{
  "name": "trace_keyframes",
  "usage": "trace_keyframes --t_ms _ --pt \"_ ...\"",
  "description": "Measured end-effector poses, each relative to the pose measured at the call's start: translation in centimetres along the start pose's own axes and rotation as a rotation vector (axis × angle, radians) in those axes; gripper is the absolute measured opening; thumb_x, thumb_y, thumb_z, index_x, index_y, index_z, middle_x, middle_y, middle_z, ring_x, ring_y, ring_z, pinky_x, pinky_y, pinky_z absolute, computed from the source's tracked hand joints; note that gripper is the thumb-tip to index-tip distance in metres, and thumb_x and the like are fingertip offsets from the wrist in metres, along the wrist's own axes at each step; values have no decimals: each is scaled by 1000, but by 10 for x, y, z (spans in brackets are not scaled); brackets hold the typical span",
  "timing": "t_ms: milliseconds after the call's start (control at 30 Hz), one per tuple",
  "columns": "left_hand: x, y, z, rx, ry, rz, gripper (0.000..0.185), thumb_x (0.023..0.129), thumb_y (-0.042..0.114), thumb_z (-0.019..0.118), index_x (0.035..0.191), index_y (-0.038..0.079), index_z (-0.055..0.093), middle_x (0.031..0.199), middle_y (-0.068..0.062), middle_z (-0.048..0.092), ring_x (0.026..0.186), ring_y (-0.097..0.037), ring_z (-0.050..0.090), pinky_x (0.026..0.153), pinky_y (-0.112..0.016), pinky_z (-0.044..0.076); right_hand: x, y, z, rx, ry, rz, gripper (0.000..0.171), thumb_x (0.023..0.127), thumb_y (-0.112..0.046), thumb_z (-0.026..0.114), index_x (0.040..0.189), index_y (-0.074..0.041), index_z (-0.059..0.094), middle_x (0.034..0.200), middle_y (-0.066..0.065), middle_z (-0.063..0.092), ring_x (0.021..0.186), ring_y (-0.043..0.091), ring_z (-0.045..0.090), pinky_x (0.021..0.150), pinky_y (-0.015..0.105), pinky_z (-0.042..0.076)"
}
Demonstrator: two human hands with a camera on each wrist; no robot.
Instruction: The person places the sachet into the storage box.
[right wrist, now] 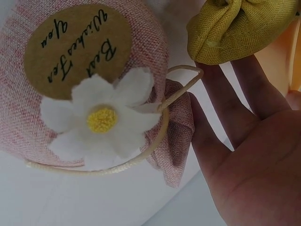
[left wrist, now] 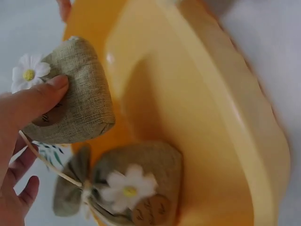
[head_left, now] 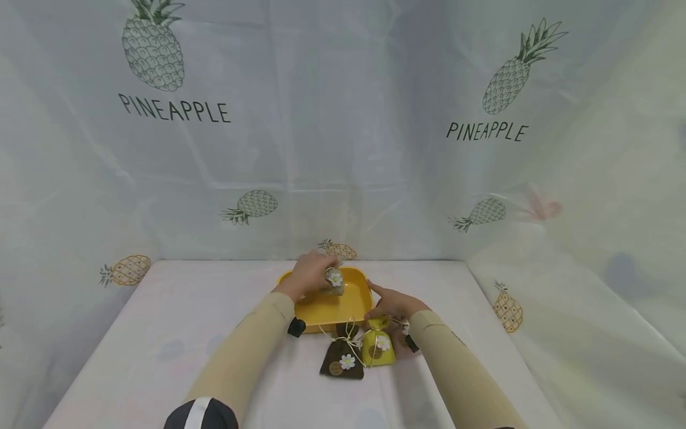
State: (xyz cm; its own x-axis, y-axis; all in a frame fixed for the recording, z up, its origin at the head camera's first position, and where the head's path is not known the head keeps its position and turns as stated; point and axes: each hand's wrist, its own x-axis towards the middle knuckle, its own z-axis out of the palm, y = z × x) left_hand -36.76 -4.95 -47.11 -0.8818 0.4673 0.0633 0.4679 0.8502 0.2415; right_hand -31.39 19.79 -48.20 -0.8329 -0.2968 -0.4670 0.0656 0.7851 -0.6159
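Note:
Over the yellow tray (head_left: 316,314), my left hand (head_left: 311,275) grips a grey-green linen drawstring pouch (left wrist: 84,94) with a white flower, thumb pressed on its front. A second grey-green pouch (left wrist: 162,167) lies at the tray's edge under that hand, hidden in the head view. My right hand (head_left: 396,302) reaches to the tray's right rim with fingers extended, holding nothing. Just in front of it stand a yellow pouch (head_left: 387,356) and a pink pouch (right wrist: 146,42), its tied neck beside the fingers in the right wrist view.
A dark brown pouch (head_left: 351,370) with a white flower lies left of the yellow one, before the tray. All sit on a pale covered table (head_left: 214,333). Behind it hangs a pineapple-printed curtain (head_left: 343,131), close to the tray's far side.

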Motion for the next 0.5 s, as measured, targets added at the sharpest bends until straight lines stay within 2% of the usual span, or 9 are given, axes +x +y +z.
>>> trace_keyframes --t_ms 167,333,500 --pt "5 -11 15 11 -38 -25 52 70 31 89 116 28 64 106 10 65 106 -20 46 98 -44 34 0 0 -1 -3 -5 -16 96 84 -27 79 157 -23 17 94 5 63 88 20 58 89 48 46" --pt "6 -16 26 35 -28 -9 52 70 33 89 116 29 64 106 9 64 112 -22 46 104 -50 29 0 0 -1 -14 -5 -5 95 84 -28 78 157 -24 17 95 5 62 90 20 58 91 49 45" --pt "6 -18 31 58 -27 -4 50 72 32 88 114 29 63 106 6 64 116 -26 46 109 -59 21 1 -1 -1 -22 -1 -6 96 83 -29 79 157 -23 18 95 4 62 89 20 58 90 47 46"
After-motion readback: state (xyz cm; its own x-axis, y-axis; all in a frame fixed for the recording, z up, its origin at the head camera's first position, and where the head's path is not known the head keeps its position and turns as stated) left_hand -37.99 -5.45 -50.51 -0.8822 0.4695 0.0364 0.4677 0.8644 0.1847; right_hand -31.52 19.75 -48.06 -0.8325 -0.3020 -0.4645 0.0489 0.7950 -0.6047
